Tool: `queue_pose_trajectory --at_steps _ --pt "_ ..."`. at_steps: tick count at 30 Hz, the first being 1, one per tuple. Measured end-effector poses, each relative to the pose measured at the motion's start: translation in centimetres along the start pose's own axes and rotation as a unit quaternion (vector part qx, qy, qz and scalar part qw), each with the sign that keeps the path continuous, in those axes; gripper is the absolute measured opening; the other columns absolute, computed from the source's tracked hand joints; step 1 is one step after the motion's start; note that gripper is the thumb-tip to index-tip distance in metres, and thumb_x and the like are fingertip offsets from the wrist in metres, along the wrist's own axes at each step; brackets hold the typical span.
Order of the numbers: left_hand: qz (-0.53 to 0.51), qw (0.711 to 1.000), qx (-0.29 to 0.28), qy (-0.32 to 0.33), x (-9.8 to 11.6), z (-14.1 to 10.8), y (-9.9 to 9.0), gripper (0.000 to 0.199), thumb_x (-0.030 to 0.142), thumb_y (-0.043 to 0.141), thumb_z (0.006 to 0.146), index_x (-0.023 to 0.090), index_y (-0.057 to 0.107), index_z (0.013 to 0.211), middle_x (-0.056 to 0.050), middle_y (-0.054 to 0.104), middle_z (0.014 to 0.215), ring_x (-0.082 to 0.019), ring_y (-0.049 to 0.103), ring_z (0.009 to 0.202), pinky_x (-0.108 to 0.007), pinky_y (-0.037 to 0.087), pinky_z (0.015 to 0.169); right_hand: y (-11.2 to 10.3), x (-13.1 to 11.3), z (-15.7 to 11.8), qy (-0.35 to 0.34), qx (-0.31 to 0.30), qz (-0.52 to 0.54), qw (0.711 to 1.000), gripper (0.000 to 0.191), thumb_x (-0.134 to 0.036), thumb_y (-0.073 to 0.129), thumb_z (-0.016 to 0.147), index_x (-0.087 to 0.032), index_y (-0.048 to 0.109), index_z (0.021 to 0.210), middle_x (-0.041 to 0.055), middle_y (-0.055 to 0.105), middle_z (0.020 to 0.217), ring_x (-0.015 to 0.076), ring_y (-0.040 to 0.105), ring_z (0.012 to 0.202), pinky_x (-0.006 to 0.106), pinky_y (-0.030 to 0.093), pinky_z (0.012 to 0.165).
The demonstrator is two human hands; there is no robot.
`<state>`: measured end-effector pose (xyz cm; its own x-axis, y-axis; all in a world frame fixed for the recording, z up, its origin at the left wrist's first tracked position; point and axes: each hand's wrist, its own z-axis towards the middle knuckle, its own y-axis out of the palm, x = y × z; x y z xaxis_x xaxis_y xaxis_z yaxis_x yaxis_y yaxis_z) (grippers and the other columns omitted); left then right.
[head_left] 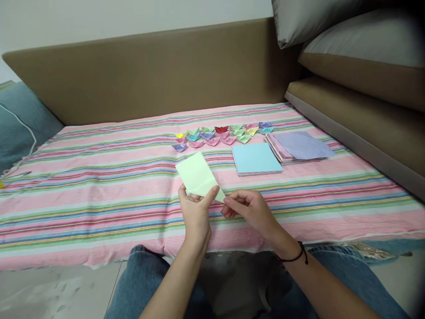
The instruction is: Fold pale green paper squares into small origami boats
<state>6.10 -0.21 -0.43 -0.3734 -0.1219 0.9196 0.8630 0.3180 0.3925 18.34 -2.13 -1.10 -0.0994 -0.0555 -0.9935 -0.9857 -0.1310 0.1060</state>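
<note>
A pale green sheet of origami paper [196, 173] is held up over the striped cloth, with creases and a folded flap along its lower edge. My left hand [196, 208] grips its lower left part, thumb on top and fingers underneath. At the pointed lower right corner, my right hand [249, 208] pinches the paper between thumb and forefinger. Beyond the paper stand several small folded paper boats [221, 130] in rows, in many colours. To the right lies a square stack of light blue paper [257, 158].
A looser pile of paper with a purple sheet [303, 145] on top lies beside the blue stack. The pink striped cloth [83, 190] covers the seat. A brown backrest [159, 75] rises behind, and stacked cushions [361, 62] stand at the right. A white cord [25, 124] hangs at the left.
</note>
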Motion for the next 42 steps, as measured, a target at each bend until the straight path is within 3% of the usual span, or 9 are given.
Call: queue_pose_trajectory --at_steps 7,13,20,26,30,35,42 --pt "0.025 0.999 -0.027 -0.007 0.1 -0.3 0.1 0.055 0.015 0.08 0.053 0.018 0.046 0.097 -0.001 0.064 0.085 -0.012 0.062 0.069 -0.021 0.047 0.062 0.0 -0.1 0.1 -0.008 -0.004 0.017 1.0 0.022 -0.037 0.065 0.074 -0.015 0.066 0.073 0.0039 0.068 0.064 0.0155 0.064 0.06 0.029 0.053 0.06" --pt "0.033 0.998 -0.045 -0.029 0.2 -0.4 0.1 0.056 0.016 0.08 0.051 0.018 0.046 0.096 -0.001 0.065 0.082 -0.013 0.063 0.068 -0.022 0.048 0.06 -0.1 -0.2 0.1 -0.01 0.006 0.002 1.0 0.022 -0.037 0.066 0.072 -0.016 0.064 0.068 0.0028 0.066 0.06 0.0157 0.063 0.057 0.029 0.053 0.057" --pt "0.086 0.988 -0.125 -0.042 0.6 -0.5 0.1 0.062 0.018 0.08 0.052 0.021 0.043 0.1 0.002 0.064 0.071 -0.012 0.061 0.057 -0.02 0.046 0.05 -1.1 -0.7 0.4 -0.035 0.064 0.022 0.997 0.02 -0.036 0.066 0.072 -0.018 0.066 0.081 0.0024 0.065 0.073 0.0162 0.061 0.067 0.027 0.051 0.058" --pt "0.112 0.98 -0.151 -0.058 0.3 -0.7 0.0 0.066 0.022 0.08 0.051 0.022 0.04 0.103 0.006 0.06 0.06 -0.011 0.057 0.047 -0.017 0.043 0.043 -1.2 -1.0 0.4 -0.062 0.071 -0.009 0.996 0.017 -0.032 0.066 0.071 -0.018 0.063 0.061 0.0006 0.058 0.064 0.0143 0.055 0.06 0.026 0.046 0.053" --pt "0.121 0.978 -0.156 -0.06 0.3 -0.8 0.1 0.065 0.022 0.079 0.054 0.022 0.038 0.103 0.005 0.062 0.061 -0.012 0.059 0.049 -0.019 0.045 0.044 -1.1 -1.0 0.4 -0.083 0.086 -0.029 0.992 0.016 -0.029 0.064 0.072 -0.018 0.063 0.059 0.0012 0.058 0.065 0.0148 0.054 0.062 0.025 0.044 0.053" --pt "0.065 0.981 -0.165 -0.083 0.3 -0.9 0.1 0.067 0.02 0.078 0.056 0.023 0.034 0.107 -0.004 0.07 0.079 -0.019 0.067 0.067 -0.027 0.052 0.057 -1.4 -0.8 0.4 -0.091 0.11 -0.029 0.989 0.015 -0.027 0.065 0.072 -0.018 0.064 0.06 0.0012 0.059 0.063 0.0148 0.053 0.06 0.026 0.042 0.053" --pt "0.057 0.986 -0.134 -0.082 0.1 -0.7 -0.1 0.063 0.021 0.078 0.057 0.022 0.038 0.106 0.0 0.069 0.065 -0.016 0.065 0.059 -0.028 0.051 0.059 -1.4 -0.4 0.6 -0.053 0.115 -0.007 0.992 0.014 -0.031 0.068 0.071 -0.018 0.068 0.066 0.0021 0.064 0.064 0.016 0.056 0.06 0.027 0.044 0.054"
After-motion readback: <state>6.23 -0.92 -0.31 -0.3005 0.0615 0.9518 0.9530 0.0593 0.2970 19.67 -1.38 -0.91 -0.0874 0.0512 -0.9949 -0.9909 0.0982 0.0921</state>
